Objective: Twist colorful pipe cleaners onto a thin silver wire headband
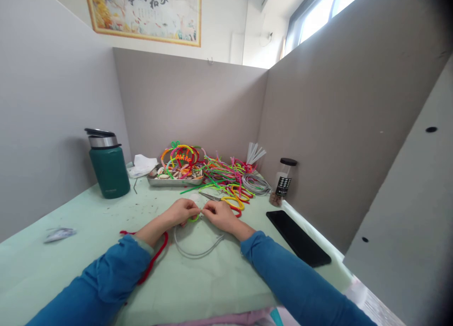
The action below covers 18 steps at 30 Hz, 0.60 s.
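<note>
here we pinch a bright-green fuzzy stem (193, 219) in our left hand (184, 212), our right hand (220, 214) pinched narrow, its hold unclear, fingertips best close and steady.

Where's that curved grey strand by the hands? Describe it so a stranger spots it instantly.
On the pale green table, find the left hand and right hand close together. On their near side, a thin grey strand curves like a U. It is one open bow, unlike the many-looped grey coil farther back, and grey, unlike the red strand beside it.
</note>
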Motion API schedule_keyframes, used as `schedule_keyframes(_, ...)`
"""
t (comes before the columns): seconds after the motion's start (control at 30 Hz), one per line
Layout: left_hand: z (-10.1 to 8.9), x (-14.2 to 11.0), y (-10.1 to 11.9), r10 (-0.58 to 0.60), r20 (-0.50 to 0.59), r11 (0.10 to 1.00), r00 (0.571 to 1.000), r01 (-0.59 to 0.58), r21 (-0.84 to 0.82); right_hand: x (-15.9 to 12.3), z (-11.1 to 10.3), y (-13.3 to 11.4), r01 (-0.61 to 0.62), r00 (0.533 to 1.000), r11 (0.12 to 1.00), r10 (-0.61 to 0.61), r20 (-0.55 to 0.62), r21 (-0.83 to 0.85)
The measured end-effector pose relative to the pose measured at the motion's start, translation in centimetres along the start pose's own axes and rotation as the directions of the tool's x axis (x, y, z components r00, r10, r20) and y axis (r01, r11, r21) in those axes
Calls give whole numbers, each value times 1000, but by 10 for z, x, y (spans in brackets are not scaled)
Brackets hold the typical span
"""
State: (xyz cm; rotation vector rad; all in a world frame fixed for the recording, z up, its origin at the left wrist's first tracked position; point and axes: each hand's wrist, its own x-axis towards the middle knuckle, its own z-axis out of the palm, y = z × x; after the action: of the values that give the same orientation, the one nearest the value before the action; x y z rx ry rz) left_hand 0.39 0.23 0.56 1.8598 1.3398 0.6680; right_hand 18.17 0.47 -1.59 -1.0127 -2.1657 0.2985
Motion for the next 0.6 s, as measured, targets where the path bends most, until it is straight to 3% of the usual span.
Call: schedule_keyframes(0.6, 0, -1, 2, 7, 0, 1000, 1000, -7, 2, 1, 0, 0, -12, 1000, 1000, 13, 16, -11)
